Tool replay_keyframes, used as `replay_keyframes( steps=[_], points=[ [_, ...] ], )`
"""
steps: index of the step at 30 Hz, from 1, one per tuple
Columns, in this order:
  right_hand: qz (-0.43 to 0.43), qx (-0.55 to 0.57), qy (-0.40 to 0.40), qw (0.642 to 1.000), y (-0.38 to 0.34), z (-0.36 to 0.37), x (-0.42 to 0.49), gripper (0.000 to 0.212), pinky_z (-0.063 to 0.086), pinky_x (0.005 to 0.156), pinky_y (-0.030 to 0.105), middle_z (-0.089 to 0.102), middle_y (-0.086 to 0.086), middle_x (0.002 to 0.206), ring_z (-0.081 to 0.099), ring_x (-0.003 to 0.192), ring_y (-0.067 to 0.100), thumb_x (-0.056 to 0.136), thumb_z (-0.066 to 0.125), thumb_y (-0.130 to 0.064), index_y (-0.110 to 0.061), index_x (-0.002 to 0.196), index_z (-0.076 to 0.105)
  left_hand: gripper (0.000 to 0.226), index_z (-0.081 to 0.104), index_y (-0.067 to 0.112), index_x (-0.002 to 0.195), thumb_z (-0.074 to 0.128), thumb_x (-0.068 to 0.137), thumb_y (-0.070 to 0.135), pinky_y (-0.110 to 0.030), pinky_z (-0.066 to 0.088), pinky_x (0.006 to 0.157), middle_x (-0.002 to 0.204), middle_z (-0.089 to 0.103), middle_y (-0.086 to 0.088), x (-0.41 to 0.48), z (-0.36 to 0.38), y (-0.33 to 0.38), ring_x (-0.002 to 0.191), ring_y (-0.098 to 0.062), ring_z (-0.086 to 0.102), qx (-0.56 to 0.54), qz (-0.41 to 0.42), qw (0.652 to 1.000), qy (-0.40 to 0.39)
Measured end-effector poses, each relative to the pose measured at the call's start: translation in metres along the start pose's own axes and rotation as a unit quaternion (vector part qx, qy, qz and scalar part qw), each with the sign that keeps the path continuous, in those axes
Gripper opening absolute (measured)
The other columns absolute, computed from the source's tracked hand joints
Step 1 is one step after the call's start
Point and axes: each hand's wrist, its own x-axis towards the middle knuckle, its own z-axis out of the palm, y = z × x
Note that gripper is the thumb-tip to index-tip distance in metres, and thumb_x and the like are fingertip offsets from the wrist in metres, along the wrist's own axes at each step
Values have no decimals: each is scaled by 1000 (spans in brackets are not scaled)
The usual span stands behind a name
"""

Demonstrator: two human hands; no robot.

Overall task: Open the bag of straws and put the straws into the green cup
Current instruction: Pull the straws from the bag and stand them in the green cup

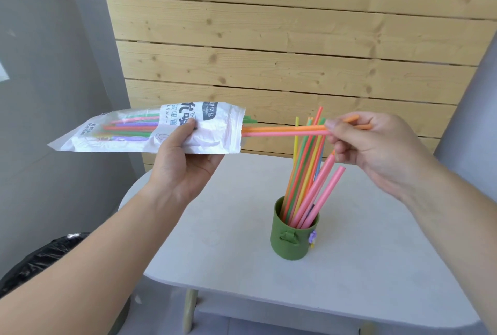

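Bag (150, 130) held level in the left hand (185, 162), grip clamped near its open mouth; right hand (376, 143) pinches two straws (282, 130) half out, above the green cup (293, 237). Cup stands mid-tabletop (376, 267), well in from the edges.

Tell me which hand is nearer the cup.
Right. The right hand hangs above the cup, pinching straws; the left hand holds the bag farther off, up-left.

black bin bag (43, 256) cropped, straws (326, 170) partly hidden
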Motion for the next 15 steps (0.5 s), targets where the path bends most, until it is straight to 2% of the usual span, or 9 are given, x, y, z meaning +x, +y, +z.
replay_keyframes(
  steps=[3,6,10,12,15],
  points=[
    [3,-17,13,1000,-9,-27,3,10,48,46,19,64,-3,57,54,48,7,93,68,-8,-6,83,69,8,68,8,108,64,102,8,-60,53,109,135,73,-16,3,-2,0,123,-34,73,-2,4,1000,7],
    [1,-55,2,998,-20,-56,4,10,47,46,20,64,-3,58,53,51,9,89,70,-13,-7,82,70,8,69,9,108,63,102,9,-54,59,102,136,73,-14,5,-4,-3,121,-31,74,11,2,1000,18],
    [-5,-104,-32,994,-34,-85,2,19,46,43,20,64,0,59,53,47,9,63,79,-31,-13,67,77,9,70,9,106,62,103,10,-50,61,98,133,74,-12,6,-5,-5,119,-29,75,31,0,999,18],
    [-5,-122,-37,992,-36,-99,2,24,46,43,20,65,1,58,53,46,9,57,81,-35,-14,67,78,11,70,10,111,62,103,10,-52,58,105,133,75,-12,6,-4,-6,119,-28,75,38,3,999,13],
    [2,-148,-69,987,-37,-112,2,47,47,43,21,65,2,59,54,46,10,42,94,-51,-16,71,79,16,69,11,117,62,103,10,-55,54,109,133,75,-11,5,-5,-9,120,-28,74,48,2,999,9]
  ],
)
